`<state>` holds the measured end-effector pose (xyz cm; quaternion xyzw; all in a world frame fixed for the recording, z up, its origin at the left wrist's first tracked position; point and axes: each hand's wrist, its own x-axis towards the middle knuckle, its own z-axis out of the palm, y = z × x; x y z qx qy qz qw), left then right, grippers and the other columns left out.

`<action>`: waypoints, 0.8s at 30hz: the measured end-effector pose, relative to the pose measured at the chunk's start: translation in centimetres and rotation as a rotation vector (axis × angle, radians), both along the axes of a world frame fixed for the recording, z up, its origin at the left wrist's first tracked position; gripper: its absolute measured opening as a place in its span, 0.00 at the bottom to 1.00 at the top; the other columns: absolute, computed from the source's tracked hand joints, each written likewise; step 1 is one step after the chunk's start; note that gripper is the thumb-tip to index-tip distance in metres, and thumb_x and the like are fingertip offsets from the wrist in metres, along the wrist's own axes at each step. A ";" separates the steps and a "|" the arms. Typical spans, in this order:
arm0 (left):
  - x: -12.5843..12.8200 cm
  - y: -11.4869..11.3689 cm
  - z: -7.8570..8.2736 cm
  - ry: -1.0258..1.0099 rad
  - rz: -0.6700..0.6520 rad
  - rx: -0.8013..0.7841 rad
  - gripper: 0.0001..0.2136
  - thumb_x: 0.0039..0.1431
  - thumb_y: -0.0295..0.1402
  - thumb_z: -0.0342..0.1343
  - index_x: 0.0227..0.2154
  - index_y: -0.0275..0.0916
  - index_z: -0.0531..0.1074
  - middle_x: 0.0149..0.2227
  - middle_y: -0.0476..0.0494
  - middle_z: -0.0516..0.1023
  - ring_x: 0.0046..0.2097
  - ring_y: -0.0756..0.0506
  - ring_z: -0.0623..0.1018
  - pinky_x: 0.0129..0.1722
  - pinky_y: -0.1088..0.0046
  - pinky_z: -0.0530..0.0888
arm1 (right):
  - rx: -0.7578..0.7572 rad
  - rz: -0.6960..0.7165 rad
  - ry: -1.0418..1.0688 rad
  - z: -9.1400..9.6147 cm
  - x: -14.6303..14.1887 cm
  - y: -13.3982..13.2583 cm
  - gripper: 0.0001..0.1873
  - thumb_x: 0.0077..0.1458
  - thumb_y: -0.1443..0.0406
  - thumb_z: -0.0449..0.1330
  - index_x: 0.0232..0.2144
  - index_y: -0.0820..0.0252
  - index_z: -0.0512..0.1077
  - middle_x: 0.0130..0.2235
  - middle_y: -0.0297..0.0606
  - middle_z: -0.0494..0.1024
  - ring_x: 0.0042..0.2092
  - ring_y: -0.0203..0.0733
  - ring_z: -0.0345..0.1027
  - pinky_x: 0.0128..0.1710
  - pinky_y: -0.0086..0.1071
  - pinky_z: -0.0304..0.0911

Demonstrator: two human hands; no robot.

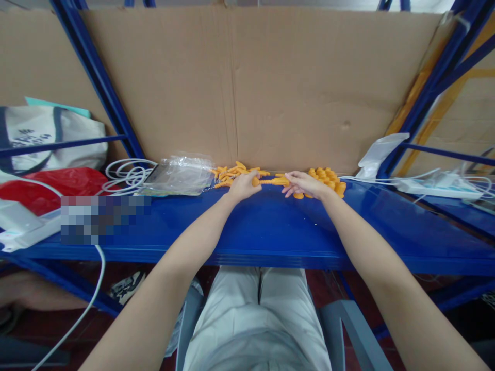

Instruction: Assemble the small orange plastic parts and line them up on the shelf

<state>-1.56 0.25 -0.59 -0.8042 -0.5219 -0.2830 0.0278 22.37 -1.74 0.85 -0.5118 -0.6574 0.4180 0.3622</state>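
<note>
An orange plastic piece with a ribbed stem (273, 181) stretches level between my two hands, just above the blue shelf (247, 226). My left hand (243, 188) is closed around its rounded left end. At the other end, the fingers of my right hand (303, 184) pinch it, with the lower fingers loosely spread. Behind my left hand lies a loose heap of small orange pieces (238, 169). Close beyond my right hand is a cluster of knobbed orange pieces (328, 179), partly covered by that hand. The exact kind of these parts is too small to make out.
Clear plastic bags (181, 175) and a coiled white cable (129, 175) lie to the left, near a red bag (54, 188). A white power strip (441, 188) sits at right. A cardboard panel (270, 93) closes off the back, between blue posts (96, 77).
</note>
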 end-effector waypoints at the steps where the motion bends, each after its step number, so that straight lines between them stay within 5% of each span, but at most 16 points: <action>1: 0.0 0.0 0.0 -0.003 0.004 -0.002 0.18 0.57 0.32 0.60 0.51 0.39 0.75 0.42 0.41 0.83 0.47 0.39 0.81 0.47 0.67 0.73 | -0.012 0.012 0.021 0.0 0.1 0.0 0.12 0.68 0.56 0.60 0.47 0.56 0.67 0.35 0.41 0.85 0.31 0.39 0.81 0.30 0.26 0.71; 5: -0.1 -0.2 0.1 -0.006 0.016 -0.007 0.18 0.57 0.32 0.60 0.52 0.39 0.75 0.41 0.41 0.83 0.46 0.38 0.81 0.47 0.67 0.73 | -0.050 0.052 0.104 0.0 0.4 0.1 0.11 0.67 0.65 0.60 0.50 0.57 0.64 0.34 0.38 0.85 0.29 0.37 0.79 0.32 0.26 0.72; 15: -0.2 0.0 0.1 0.007 0.033 0.028 0.17 0.57 0.33 0.60 0.50 0.39 0.76 0.38 0.42 0.83 0.44 0.39 0.81 0.45 0.66 0.73 | -0.063 -0.009 0.068 0.5 -0.7 -0.9 0.18 0.69 0.50 0.55 0.38 0.59 0.67 0.22 0.36 0.79 0.20 0.35 0.71 0.21 0.24 0.66; 19: -0.5 0.1 0.2 0.013 0.019 0.030 0.17 0.56 0.32 0.60 0.50 0.37 0.76 0.37 0.42 0.82 0.42 0.40 0.81 0.44 0.68 0.73 | -0.053 -0.076 0.022 0.5 -1.0 -1.1 0.18 0.69 0.50 0.56 0.39 0.60 0.69 0.28 0.39 0.81 0.22 0.34 0.73 0.23 0.24 0.66; 24: -0.5 0.1 0.2 0.023 0.030 0.026 0.18 0.57 0.33 0.60 0.50 0.37 0.76 0.38 0.42 0.82 0.42 0.40 0.81 0.44 0.68 0.73 | -0.009 -0.017 0.041 0.3 -0.3 -0.7 0.17 0.61 0.61 0.68 0.49 0.57 0.70 0.35 0.36 0.84 0.26 0.33 0.76 0.29 0.24 0.70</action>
